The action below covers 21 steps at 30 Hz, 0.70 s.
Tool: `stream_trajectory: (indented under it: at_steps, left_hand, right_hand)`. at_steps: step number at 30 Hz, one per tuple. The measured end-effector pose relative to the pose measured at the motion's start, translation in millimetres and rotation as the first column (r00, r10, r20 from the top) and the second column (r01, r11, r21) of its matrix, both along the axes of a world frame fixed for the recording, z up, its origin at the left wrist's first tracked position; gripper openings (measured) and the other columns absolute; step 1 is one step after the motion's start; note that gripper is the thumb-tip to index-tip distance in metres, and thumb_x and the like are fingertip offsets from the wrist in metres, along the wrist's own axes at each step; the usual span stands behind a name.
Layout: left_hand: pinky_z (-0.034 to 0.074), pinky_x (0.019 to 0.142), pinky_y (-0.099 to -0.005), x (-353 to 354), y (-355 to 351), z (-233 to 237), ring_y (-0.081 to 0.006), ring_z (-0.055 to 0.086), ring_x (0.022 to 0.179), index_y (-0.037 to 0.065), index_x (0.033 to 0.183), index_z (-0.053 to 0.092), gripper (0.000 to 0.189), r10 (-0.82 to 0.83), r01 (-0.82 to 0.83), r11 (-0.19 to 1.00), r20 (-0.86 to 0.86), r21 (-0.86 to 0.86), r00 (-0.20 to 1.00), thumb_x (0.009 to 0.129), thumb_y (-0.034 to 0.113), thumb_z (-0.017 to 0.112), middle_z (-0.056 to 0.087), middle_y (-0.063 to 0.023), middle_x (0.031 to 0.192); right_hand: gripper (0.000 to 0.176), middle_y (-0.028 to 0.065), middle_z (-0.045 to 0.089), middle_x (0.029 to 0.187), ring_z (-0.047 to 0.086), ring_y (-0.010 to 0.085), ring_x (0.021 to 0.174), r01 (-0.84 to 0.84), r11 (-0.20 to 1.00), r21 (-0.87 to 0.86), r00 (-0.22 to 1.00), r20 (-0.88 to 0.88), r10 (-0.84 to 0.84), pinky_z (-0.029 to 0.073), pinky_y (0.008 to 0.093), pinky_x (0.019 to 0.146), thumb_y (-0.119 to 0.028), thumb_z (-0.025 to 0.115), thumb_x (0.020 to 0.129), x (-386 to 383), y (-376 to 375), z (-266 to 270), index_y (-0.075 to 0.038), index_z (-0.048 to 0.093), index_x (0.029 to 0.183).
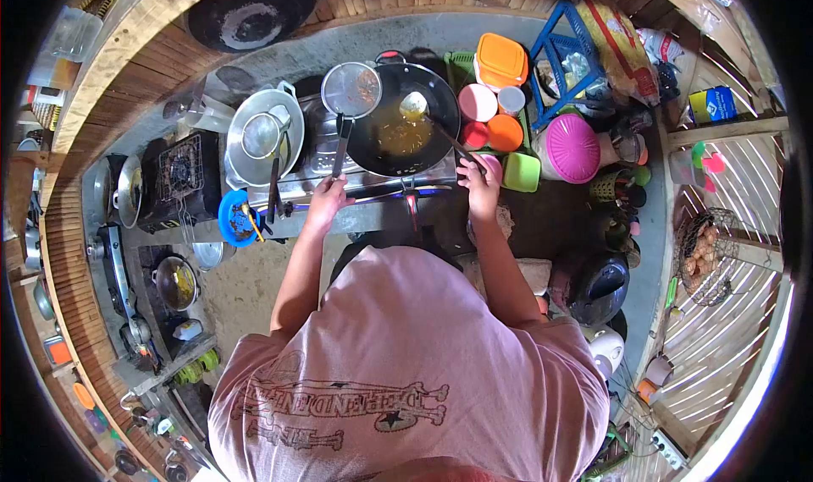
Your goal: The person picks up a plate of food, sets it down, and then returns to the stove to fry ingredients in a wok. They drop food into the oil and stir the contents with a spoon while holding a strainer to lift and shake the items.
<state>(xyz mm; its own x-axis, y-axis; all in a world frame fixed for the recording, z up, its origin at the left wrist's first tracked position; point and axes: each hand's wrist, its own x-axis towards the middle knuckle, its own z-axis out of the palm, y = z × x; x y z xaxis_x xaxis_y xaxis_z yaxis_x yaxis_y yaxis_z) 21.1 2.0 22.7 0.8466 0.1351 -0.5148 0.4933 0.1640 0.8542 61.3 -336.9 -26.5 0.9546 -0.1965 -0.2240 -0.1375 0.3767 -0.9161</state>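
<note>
My left hand point(329, 201) is closed round the dark handle of a round mesh strainer point(351, 90). Some brownish bits lie in the strainer, which is over the left rim of a black wok point(440, 101). The wok sits on the stove point(326, 156) and holds yellowish liquid point(402, 135) with small pieces in it. My right hand point(479, 180) grips the dark handle of a ladle point(413, 104), whose pale bowl is inside the wok near its far side.
Left of the stove stand a metal pot point(237, 165) with another strainer point(261, 136) and a blue bowl point(239, 219). To the right are an orange-lidded container point(501, 59), a pink-lidded tub point(572, 148), a green container point(521, 172) and a blue rack point(542, 46).
</note>
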Motion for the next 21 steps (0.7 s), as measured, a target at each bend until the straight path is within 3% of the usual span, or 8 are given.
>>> stream_trajectory:
  at_steps: [6, 7, 9, 11, 16, 18, 19, 21]
  left_hand:
    - [0.056, 0.071, -0.0348, 0.0, 8.2, -13.5, -0.0055, 0.043, 0.058, 0.008, 0.101, 0.056, 0.022, 0.043, -0.043, 0.999, 0.028, 0.032, 0.999, 0.098, 0.029, 0.061, 0.041, 0.0063, 0.066]
    - [0.056, 0.070, -0.0342, 1.6, 4.0, -4.6, -0.0055, 0.043, 0.059, 0.007, 0.103, 0.057, 0.024, 0.031, -0.030, 0.992, -0.011, 0.121, 0.999, 0.099, 0.031, 0.059, 0.041, 0.0062, 0.066]
    - [0.054, 0.069, -0.0315, 1.7, 7.4, -8.3, -0.0048, 0.043, 0.058, 0.006, 0.102, 0.057, 0.028, -0.026, 0.024, 0.998, 0.032, 0.061, 0.999, 0.101, 0.034, 0.057, 0.041, 0.0062, 0.065]
    - [0.058, 0.078, -0.0397, 0.6, 6.1, -5.1, -0.0064, 0.043, 0.060, 0.006, 0.100, 0.056, 0.026, -0.037, 0.037, 0.997, 0.009, 0.074, 0.999, 0.099, 0.032, 0.058, 0.039, 0.0055, 0.067]
    - [0.055, 0.073, -0.0339, -6.9, 4.5, -6.0, -0.0048, 0.042, 0.058, 0.006, 0.102, 0.054, 0.026, -0.045, 0.044, 0.998, 0.013, 0.051, 0.999, 0.102, 0.032, 0.056, 0.040, 0.0062, 0.067]
    - [0.055, 0.074, -0.0342, -9.3, 3.5, -6.3, -0.0050, 0.042, 0.058, 0.007, 0.101, 0.054, 0.026, -0.052, 0.051, 0.996, 0.010, 0.066, 0.999, 0.102, 0.032, 0.055, 0.040, 0.0061, 0.066]
    - [0.055, 0.074, -0.0344, -10.6, 3.6, -6.6, -0.0052, 0.041, 0.058, 0.007, 0.100, 0.054, 0.026, -0.053, 0.052, 0.995, 0.011, 0.084, 0.999, 0.102, 0.033, 0.055, 0.040, 0.0061, 0.066]
    - [0.055, 0.075, -0.0346, -12.8, 5.7, -6.2, -0.0053, 0.042, 0.058, 0.007, 0.100, 0.054, 0.026, -0.054, 0.053, 0.995, 0.005, 0.087, 0.999, 0.102, 0.033, 0.055, 0.039, 0.0060, 0.066]
  right_hand:
    - [0.044, 0.0150, 0.068, 0.118, 0.070, 0.0198, 0.091, -0.102, 0.988, 0.112, 0.994, -0.020, 0.105, 0.054, 0.0269, 0.069, -0.020, 0.062, 0.098, -4.5, -18.4, -13.1, 0.001, 0.050, 0.135]
    - [0.042, 0.0130, 0.068, 0.118, 0.070, 0.0189, 0.091, -0.164, 0.984, 0.064, 0.986, -0.022, 0.166, 0.054, 0.0273, 0.070, -0.018, 0.064, 0.097, -6.5, -27.6, -5.6, 0.000, 0.053, 0.133]
    - [0.040, 0.0114, 0.070, 0.115, 0.070, 0.0178, 0.091, -0.215, 0.976, -0.032, 0.976, -0.048, 0.214, 0.054, 0.0265, 0.070, -0.015, 0.066, 0.096, -10.3, -47.8, -11.0, 0.000, 0.056, 0.131]
    - [0.037, 0.0092, 0.071, 0.111, 0.069, 0.0157, 0.091, -0.224, 0.966, -0.127, 0.974, -0.056, 0.218, 0.053, 0.0253, 0.069, -0.014, 0.068, 0.094, -18.4, -78.2, -10.2, -0.001, 0.060, 0.128]
    - [0.033, 0.0070, 0.073, 0.100, 0.069, 0.0161, 0.087, -0.146, 0.913, -0.380, 0.952, -0.304, 0.025, 0.053, 0.0275, 0.071, -0.019, 0.071, 0.090, -43.9, -148.6, -62.1, -0.002, 0.067, 0.118]
    - [0.037, 0.0114, 0.073, 0.099, 0.071, 0.0259, 0.084, -0.242, 0.596, -0.766, 0.947, -0.319, -0.026, 0.055, 0.0353, 0.076, -0.021, 0.073, 0.085, -62.1, -169.0, -128.1, -0.005, 0.068, 0.118]
    - [0.037, 0.0114, 0.073, 0.099, 0.071, 0.0259, 0.084, -0.241, 0.596, -0.766, 0.946, -0.322, -0.030, 0.055, 0.0353, 0.076, -0.021, 0.073, 0.085, -72.2, -168.3, -147.3, -0.005, 0.068, 0.118]
    - [0.035, 0.0157, 0.072, 0.100, 0.069, 0.0343, 0.093, -0.336, 0.378, -0.863, 0.940, -0.334, 0.073, 0.054, 0.0413, 0.082, -0.019, 0.073, 0.083, -89.2, -158.4, -170.6, -0.005, 0.069, 0.115]
